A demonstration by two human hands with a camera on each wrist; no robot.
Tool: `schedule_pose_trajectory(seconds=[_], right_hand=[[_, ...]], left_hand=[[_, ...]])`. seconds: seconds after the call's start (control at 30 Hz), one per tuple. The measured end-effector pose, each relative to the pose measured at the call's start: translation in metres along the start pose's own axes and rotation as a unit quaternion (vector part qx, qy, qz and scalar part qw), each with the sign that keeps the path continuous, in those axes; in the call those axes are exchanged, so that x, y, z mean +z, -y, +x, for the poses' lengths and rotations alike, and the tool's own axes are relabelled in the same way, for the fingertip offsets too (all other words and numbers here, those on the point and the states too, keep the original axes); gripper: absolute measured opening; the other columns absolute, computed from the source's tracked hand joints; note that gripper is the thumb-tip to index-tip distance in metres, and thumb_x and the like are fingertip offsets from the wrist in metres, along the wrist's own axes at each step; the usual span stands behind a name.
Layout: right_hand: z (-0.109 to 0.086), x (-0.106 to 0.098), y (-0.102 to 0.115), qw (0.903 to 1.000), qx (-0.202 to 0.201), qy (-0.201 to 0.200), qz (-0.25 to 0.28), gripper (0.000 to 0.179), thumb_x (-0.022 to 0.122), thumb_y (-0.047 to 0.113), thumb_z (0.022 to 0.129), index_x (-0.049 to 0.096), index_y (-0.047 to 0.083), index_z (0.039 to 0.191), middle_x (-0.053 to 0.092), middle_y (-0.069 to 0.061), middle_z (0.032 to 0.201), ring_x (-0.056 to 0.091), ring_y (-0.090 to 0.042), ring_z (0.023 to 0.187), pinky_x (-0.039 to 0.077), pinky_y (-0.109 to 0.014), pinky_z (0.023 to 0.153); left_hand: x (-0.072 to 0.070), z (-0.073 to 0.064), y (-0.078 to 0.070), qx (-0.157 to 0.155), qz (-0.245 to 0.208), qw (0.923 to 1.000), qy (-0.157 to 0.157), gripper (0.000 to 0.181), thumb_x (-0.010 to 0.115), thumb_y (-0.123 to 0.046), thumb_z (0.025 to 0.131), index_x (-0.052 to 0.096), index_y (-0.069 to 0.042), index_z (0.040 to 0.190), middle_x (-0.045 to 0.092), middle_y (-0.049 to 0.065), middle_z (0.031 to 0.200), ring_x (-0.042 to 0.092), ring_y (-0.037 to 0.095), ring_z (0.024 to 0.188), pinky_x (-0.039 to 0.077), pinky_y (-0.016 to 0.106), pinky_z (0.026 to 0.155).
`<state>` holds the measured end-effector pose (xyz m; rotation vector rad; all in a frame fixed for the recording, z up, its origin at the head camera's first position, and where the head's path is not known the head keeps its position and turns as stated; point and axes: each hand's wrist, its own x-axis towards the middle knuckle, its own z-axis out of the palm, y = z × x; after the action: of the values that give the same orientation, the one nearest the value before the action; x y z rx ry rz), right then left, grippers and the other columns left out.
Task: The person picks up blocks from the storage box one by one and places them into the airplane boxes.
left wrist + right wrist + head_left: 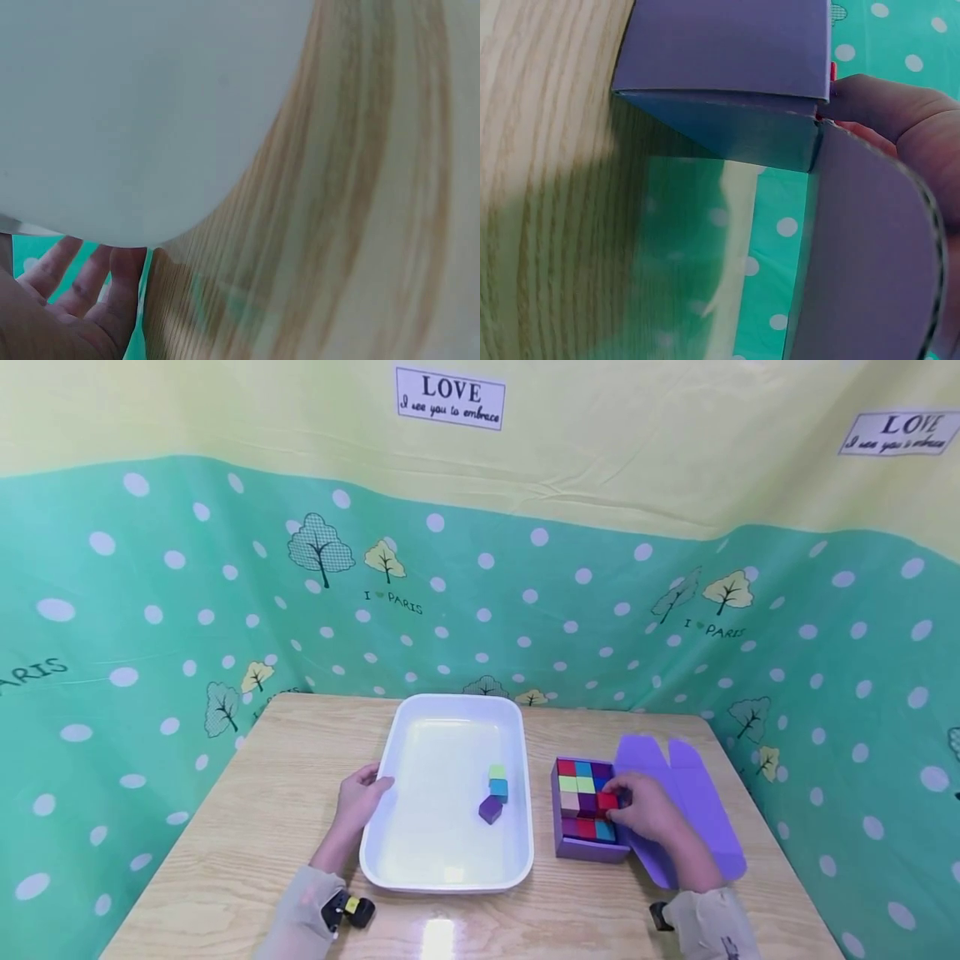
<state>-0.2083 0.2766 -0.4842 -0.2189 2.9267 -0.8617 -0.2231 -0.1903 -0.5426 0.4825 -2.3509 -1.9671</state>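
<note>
A white tray (446,883) lies on the table, with a light green, a blue and a purple cube (491,810) near its right side. My left hand (358,800) holds the tray's left rim, thumb over the edge and fingers along the outside, as the left wrist view also shows. To the right sits a purple cardboard box (592,850), filled with rows of coloured cubes. Over its right side, my right hand (647,807) pinches a red cube (607,803) between thumb and fingers. In the right wrist view the box wall (727,52) hides most of that grip.
The box's open purple lid (697,802) spreads over the table to its right. A wooden table (262,793) carries everything. Behind and at both sides hangs a green and yellow patterned curtain (525,610), close to the table's edges.
</note>
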Motion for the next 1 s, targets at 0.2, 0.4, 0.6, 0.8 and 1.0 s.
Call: schedule_pose_trajectory(seconds=[0.2,0.4,0.6,0.8,1.0], right_hand=[[-0.0004,0.0003,0.0003,0.9999,-0.007,-0.011,-0.008,0.027,0.082,0.007,0.073,0.071,0.009,0.098,0.065,-0.009,0.099,0.056,-0.028,0.095,0.048,-0.049,0.087],[-0.0045,0.0024,0.001,0.9997,0.0,-0.017,-0.019,0.028,0.084,0.009,0.071,0.07,0.009,0.095,0.065,-0.007,0.096,0.057,-0.029,0.094,0.048,-0.05,0.088],[-0.0037,0.0033,0.0007,0.9992,0.002,-0.024,-0.032,0.027,0.084,0.009,0.071,0.068,0.011,0.092,0.064,-0.005,0.092,0.057,-0.027,0.09,0.049,-0.048,0.084],[-0.0037,0.004,0.0035,0.9991,0.003,-0.026,-0.034,0.027,0.084,0.009,0.071,0.066,0.012,0.091,0.062,-0.005,0.09,0.055,-0.025,0.086,0.05,-0.046,0.081],[-0.004,0.003,0.0064,0.9994,0.011,-0.023,-0.024,0.027,0.084,0.01,0.072,0.065,0.01,0.092,0.061,-0.004,0.087,0.054,-0.023,0.082,0.051,-0.042,0.077]], left_hand=[[-0.0002,-0.001,-0.0029,0.007,0.004,1.0,-0.003,0.047,0.065,-0.013,0.086,0.056,0.006,0.128,0.06,0.028,0.118,0.062,0.036,0.102,0.057,0.037,0.082],[-0.0004,-0.0027,-0.0024,0.003,0.004,1.0,0.0,0.045,0.066,-0.011,0.086,0.057,0.006,0.127,0.06,0.028,0.12,0.061,0.036,0.103,0.055,0.038,0.085],[0.0,-0.0021,-0.0033,0.004,0.002,1.0,0.001,0.046,0.066,-0.012,0.086,0.057,0.005,0.127,0.061,0.027,0.118,0.062,0.035,0.1,0.057,0.036,0.08],[-0.0002,-0.0007,-0.001,0.012,0.0,0.9999,-0.003,0.044,0.066,-0.011,0.085,0.058,0.006,0.126,0.061,0.027,0.115,0.062,0.034,0.098,0.057,0.036,0.081],[-0.0013,-0.0013,-0.0007,0.013,0.002,0.9999,-0.006,0.042,0.067,-0.01,0.085,0.06,0.006,0.123,0.063,0.025,0.113,0.063,0.031,0.095,0.057,0.034,0.078]])
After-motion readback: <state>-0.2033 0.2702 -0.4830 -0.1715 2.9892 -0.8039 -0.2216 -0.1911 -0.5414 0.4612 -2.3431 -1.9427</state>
